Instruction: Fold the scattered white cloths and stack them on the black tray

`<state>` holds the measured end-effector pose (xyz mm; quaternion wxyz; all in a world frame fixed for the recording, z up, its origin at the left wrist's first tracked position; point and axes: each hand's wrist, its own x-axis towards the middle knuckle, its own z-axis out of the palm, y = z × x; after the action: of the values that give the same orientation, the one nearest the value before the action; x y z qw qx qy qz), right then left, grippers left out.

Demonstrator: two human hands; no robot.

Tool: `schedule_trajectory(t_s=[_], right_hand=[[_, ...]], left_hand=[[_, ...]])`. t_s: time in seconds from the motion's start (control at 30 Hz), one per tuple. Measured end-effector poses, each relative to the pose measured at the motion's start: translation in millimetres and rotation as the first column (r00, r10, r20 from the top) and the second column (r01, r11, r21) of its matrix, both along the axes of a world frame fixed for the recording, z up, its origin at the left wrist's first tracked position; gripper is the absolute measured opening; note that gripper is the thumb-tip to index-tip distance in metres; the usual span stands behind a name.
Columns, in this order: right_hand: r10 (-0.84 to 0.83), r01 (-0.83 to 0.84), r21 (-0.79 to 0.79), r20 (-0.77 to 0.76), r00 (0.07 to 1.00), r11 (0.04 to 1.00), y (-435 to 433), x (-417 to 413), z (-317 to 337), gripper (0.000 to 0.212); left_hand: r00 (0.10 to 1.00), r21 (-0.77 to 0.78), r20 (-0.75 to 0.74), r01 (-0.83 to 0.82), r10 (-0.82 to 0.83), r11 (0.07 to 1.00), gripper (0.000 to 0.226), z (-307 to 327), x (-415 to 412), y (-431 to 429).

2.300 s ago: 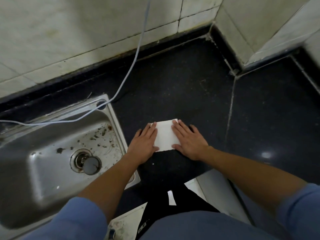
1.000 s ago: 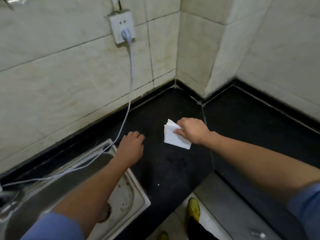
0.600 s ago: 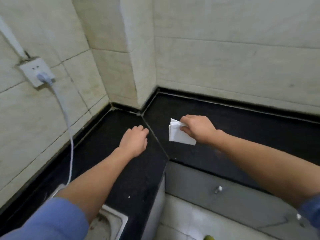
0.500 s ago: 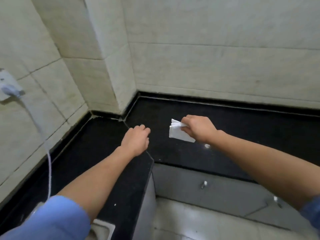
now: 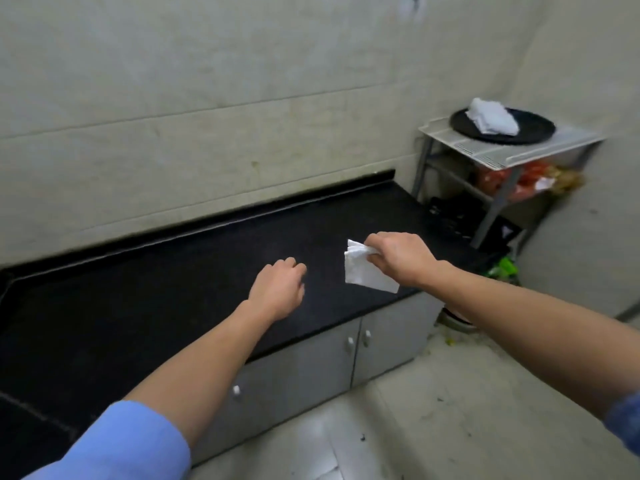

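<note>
My right hand (image 5: 400, 257) pinches a folded white cloth (image 5: 363, 274) by its top corner, holding it in the air above the black counter's front edge. My left hand (image 5: 278, 289) hovers palm down over the counter, fingers loosely curled and holding nothing. Far to the right, a round black tray (image 5: 533, 128) rests on a grey metal rack, with a stack of folded white cloths (image 5: 491, 117) lying on it.
The black counter (image 5: 156, 292) runs along a tiled wall, with grey cabinet doors (image 5: 311, 362) beneath. The metal rack (image 5: 502, 157) stands past the counter's right end, with red bags on its lower shelf. Litter lies on the pale floor (image 5: 450, 410).
My view has swung right from the sink and corner to the long counter. My right hand lifted the folded cloth and carried it along; the tray and rack came into view.
</note>
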<state>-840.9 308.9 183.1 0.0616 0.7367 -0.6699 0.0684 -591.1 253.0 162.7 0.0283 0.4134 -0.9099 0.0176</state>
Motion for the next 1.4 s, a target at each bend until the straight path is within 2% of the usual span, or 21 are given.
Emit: schedule_trajectory(t_s=[0.27,0.4,0.53,0.83,0.97,1.1,1.3,1.4], right_hand=[[-0.291,0.291,0.006,0.030,0.956,0.957,50,-175,-14,0.019],[-0.414,0.412,0.049,0.026,0.910,0.910,60,-249,-20,0.018],[-0.530,0.529,0.028,0.022,0.848,0.848,52,-325,-13,0.019],[-0.680,0.685,-0.025,0.104,0.726,0.728,31,-458,25,0.017],[-0.676,0.683,-0.047,0.108,0.729,0.729,17,-514,31,0.017],[-0.591,0.600,-0.070,0.114,0.798,0.797,-15,-580,38,0.018],[-0.420,0.444,-0.147,0.167,0.892,0.884,-82,-681,55,0.022],[-0.341,0.374,-0.176,0.193,0.920,0.910,-123,-720,66,0.022]], left_hand=[[0.949,0.019,0.040,0.313,-0.313,0.950,0.026,-5,-195,-20],[0.909,0.015,0.038,0.415,-0.415,0.910,0.026,-14,-290,-49],[0.844,-0.011,0.019,0.537,-0.537,0.844,0.026,-17,-389,-81],[0.741,-0.077,-0.092,0.661,-0.665,0.747,0.024,20,-571,-143],[0.735,-0.082,-0.163,0.655,-0.658,0.751,0.018,23,-624,-160],[0.777,-0.110,-0.182,0.593,-0.602,0.798,0.019,23,-676,-186],[0.887,-0.100,-0.237,0.384,-0.397,0.918,0.022,26,-746,-220],[0.911,-0.079,-0.295,0.277,-0.287,0.958,0.023,27,-766,-230]])
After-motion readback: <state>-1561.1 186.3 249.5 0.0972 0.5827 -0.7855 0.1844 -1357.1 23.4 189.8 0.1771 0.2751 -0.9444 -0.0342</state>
